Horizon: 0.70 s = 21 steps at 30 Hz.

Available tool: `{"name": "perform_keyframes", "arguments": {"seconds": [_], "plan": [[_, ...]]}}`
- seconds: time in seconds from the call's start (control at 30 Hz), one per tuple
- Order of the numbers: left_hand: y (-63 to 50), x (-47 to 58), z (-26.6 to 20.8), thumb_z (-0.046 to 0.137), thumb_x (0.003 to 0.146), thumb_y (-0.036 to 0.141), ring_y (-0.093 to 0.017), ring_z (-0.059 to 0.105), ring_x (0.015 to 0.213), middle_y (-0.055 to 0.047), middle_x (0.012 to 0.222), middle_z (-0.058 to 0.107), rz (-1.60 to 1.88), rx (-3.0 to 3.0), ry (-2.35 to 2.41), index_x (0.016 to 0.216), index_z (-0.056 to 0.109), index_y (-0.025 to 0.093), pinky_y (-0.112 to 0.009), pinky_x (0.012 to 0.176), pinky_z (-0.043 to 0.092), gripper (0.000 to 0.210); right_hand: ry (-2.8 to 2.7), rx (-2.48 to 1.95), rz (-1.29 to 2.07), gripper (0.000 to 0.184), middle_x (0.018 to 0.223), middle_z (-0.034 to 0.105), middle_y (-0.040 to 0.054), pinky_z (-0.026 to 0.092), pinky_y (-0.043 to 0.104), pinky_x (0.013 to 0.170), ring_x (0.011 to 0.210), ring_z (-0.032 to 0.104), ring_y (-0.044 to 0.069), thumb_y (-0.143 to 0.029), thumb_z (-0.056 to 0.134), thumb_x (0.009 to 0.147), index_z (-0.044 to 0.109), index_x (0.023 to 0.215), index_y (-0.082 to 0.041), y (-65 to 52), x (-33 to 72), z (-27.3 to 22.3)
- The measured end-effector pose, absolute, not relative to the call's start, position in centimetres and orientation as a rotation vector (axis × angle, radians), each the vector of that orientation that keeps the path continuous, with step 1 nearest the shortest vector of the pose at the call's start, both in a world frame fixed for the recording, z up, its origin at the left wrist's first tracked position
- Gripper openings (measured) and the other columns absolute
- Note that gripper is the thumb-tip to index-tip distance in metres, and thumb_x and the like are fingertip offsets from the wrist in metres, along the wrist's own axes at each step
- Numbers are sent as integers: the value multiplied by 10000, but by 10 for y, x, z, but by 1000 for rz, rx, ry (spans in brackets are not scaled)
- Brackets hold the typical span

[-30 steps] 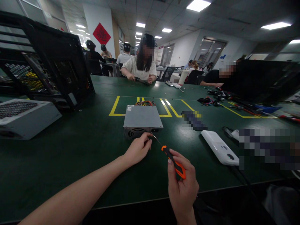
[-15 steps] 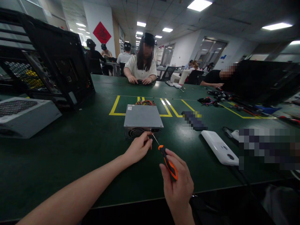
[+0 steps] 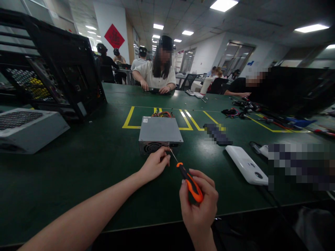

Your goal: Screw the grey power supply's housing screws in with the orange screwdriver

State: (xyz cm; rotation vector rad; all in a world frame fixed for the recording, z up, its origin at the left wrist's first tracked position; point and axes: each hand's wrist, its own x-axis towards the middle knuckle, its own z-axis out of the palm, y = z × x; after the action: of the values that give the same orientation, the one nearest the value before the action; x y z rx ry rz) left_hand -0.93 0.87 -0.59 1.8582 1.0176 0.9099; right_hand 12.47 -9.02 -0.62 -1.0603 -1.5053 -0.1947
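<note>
A grey metal computer power supply point(image 3: 161, 129) lies on the green table, its fan grille and power socket facing me. Bundled coloured wires point(image 3: 162, 114) come out at its back. My left hand point(image 3: 154, 165) is against its front face, fingers curled and the index fingertip by the screwdriver's tip. Whether a small part is pinched there cannot be made out. An orange and black screwdriver point(image 3: 192, 184) slants up toward the front of the power supply, its thin shaft ending at those fingertips. Round its handle, the fingers and thumb of my right hand point(image 3: 200, 205) are closed.
At the left stand an open black computer case point(image 3: 91, 69) and another grey power supply point(image 3: 49, 130). A white device point(image 3: 244, 165) lies at the right, with loose cables point(image 3: 235, 113) and a dark monitor point(image 3: 295, 90) beyond. A person point(image 3: 157, 76) sits across the table.
My right hand has shifted its hold on the screwdriver handle, the fingers opening a little and more of the handle showing. The person opposite has moved an arm. My left hand stays put.
</note>
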Motion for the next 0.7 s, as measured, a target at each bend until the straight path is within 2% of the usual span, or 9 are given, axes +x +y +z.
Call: {"name": "perform_keyframes", "arguments": {"seconds": [0.1, 0.27, 0.43, 0.57, 0.7], "plan": [[10, -10, -6, 394, 868, 276, -101, 489, 540, 16, 666, 558, 910, 1854, 1020, 1105, 482, 159, -223, 546, 396, 279, -1536, -1052, -251, 385, 1041, 536, 100, 520, 367, 739, 957, 554, 204, -17, 590, 711, 478, 1039, -185, -89, 124, -6], [11, -10, -7, 396, 867, 286, -98, 483, 528, 23, 652, 555, 914, 1838, 1004, 1098, 486, 160, -227, 555, 393, 278, -1499, -1077, -106, 336, 1045, 539, 104, 529, 369, 736, 964, 555, 199, -72, 552, 778, 465, 1084, -181, -90, 125, -8], [11, -10, -9, 401, 866, 288, -95, 484, 537, 29, 665, 553, 906, 1839, 992, 1095, 480, 171, -228, 564, 391, 269, -1493, -1011, -69, 409, 1085, 555, 92, 528, 397, 748, 989, 569, 210, -27, 554, 747, 432, 1094, -207, -91, 126, -10], [12, -10, -8, 403, 866, 288, -96, 485, 541, 25, 661, 552, 904, 1823, 996, 1096, 483, 169, -224, 554, 390, 272, -1536, -1058, -104, 317, 1068, 548, 94, 523, 378, 745, 978, 562, 205, -74, 564, 765, 485, 1046, -197, -92, 126, -8], [12, -10, -8, 409, 863, 298, -103, 496, 564, 18, 663, 550, 901, 1802, 992, 1080, 497, 165, -218, 539, 391, 270, -1545, -992, -81, 402, 1067, 565, 92, 525, 368, 738, 970, 572, 195, -8, 529, 760, 452, 1103, -201, -92, 126, -7]]}}
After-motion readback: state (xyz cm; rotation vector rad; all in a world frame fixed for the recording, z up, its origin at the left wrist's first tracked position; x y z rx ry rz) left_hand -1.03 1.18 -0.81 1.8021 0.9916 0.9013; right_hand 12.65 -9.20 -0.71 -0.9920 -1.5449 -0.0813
